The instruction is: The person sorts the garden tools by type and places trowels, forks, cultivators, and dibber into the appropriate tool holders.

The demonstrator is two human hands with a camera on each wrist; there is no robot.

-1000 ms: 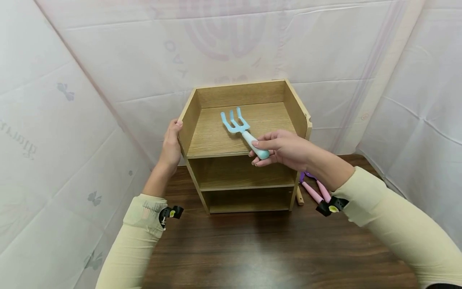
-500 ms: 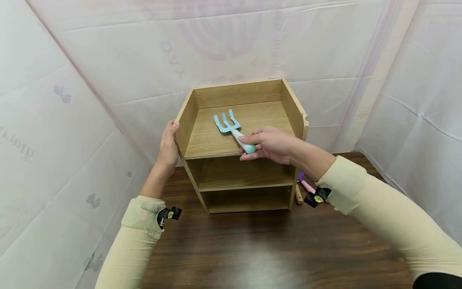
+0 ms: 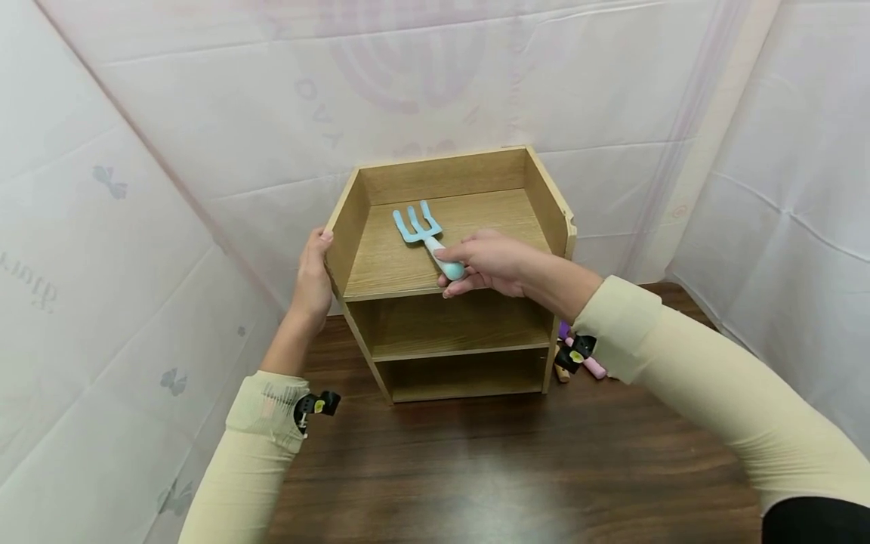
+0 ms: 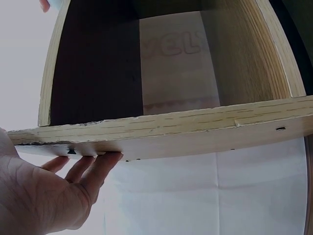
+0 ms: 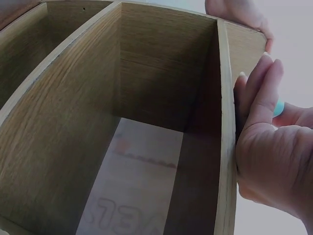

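My right hand (image 3: 499, 263) pinches the pale handle of a light blue hand fork (image 3: 421, 233), thumb on top. The three tines point away and left over the top tray of a wooden shelf unit (image 3: 462, 353). Whether the fork touches the tray, I cannot tell. On the unit's left side, my left hand (image 3: 314, 283) holds the side panel, thumb at the upper edge. In the left wrist view the fingers (image 4: 100, 171) lie against the panel's outer face. In the right wrist view, only the handle's turquoise end (image 5: 279, 107) shows past the hand.
Right of the unit, a pink-handled tool (image 3: 594, 368) with a purple part and a wooden handle (image 3: 561, 373) lie on the dark wooden table (image 3: 476, 483), partly hidden by the right wrist. White printed sheets (image 3: 272, 113) enclose the back and sides.
My right hand has carried the hand fork left and slightly farther back over the top tray. The left hand keeps its hold on the side panel. The view has shifted slightly.
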